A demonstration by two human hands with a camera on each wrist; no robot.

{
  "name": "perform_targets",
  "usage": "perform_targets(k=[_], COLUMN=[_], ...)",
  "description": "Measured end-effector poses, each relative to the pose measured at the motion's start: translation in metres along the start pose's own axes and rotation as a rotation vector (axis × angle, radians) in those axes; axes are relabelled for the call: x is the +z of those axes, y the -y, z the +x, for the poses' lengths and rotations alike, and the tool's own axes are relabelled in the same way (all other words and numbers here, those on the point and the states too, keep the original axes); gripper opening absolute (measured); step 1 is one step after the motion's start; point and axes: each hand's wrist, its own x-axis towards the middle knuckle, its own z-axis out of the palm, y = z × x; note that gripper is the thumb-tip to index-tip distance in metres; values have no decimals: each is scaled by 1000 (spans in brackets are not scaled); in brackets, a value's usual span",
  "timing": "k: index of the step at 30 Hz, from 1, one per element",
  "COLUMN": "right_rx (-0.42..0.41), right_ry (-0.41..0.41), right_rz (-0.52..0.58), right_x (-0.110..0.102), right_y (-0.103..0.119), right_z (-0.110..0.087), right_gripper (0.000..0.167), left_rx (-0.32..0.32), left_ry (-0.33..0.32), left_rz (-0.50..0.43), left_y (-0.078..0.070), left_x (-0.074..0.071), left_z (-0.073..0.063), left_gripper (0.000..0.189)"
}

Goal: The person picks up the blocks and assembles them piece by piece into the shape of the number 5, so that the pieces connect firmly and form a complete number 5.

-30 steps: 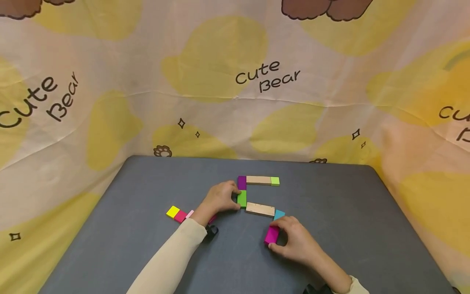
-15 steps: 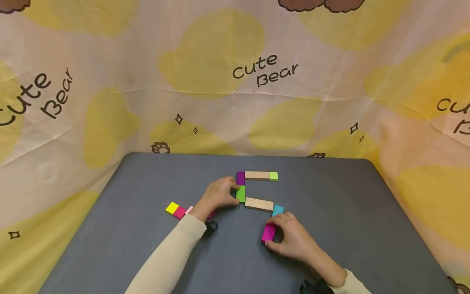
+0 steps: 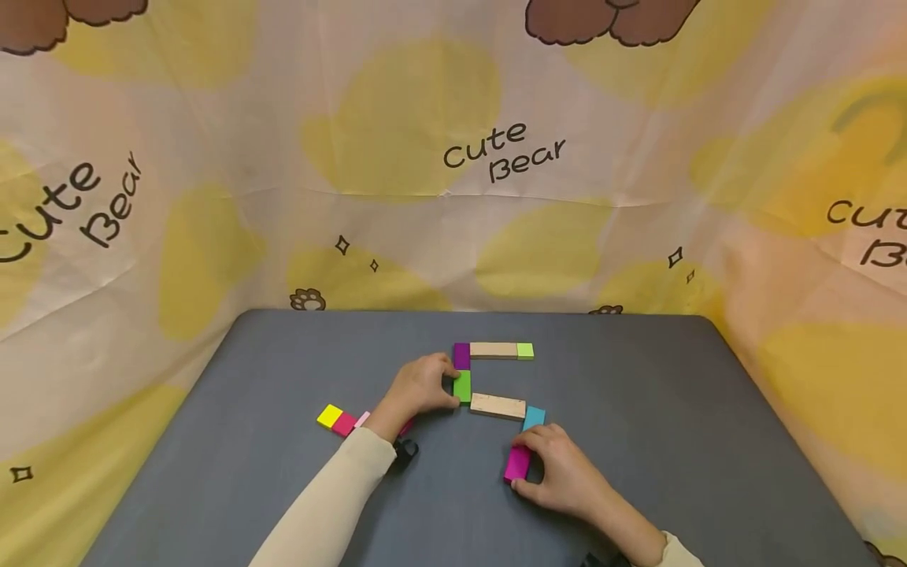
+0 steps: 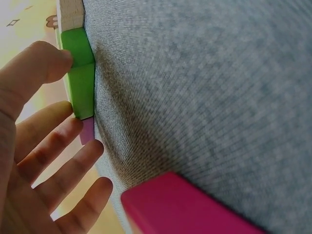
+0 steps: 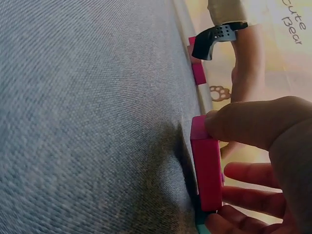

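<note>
In the head view my left hand point(image 3: 418, 386) holds a green block point(image 3: 463, 384) by its two ends, thumb at the near end and a finger at the far end. The left wrist view shows this green block point(image 4: 80, 73) lying on the table. My right hand point(image 3: 563, 468) pinches a magenta block point(image 3: 517, 466) between thumb and fingers. This magenta block point(image 5: 207, 168) sits near a blue block point(image 3: 534, 417), partly hidden by the fingers. A plain wooden block point(image 3: 498, 405) lies between the green and blue blocks.
Beyond the green block are a purple block point(image 3: 462, 356), another wooden block point(image 3: 494, 350) and a lime block point(image 3: 525, 351) in a line. A yellow block point(image 3: 329, 416) and a red block point(image 3: 344, 424) lie left, beside pink ones partly behind my left arm. A patterned cloth point(image 3: 397, 236) borders the grey table point(image 3: 638, 394).
The right hand has shifted the magenta block slightly left and nearer relative to the blue one. The left hand stays at the green block. The head view has tilted a little.
</note>
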Motion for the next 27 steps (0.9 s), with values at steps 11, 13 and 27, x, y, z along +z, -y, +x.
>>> perform_targets(k=[11, 13, 27], right_rx=[-20, -16, -10], right_ry=[-19, -18, -39], right_rz=[-32, -40, -89], right_x=[9, 9, 4], right_y=[4, 5, 4], right_z=[-10, -10, -4], right_gripper=[40, 40, 49], left_rx=[17, 15, 1], left_ry=[-6, -8, -5], left_rz=[-20, -23, 8], left_y=[-1, -2, -2], left_x=[8, 7, -3], left_z=[-8, -8, -7], left_gripper=[45, 45, 44])
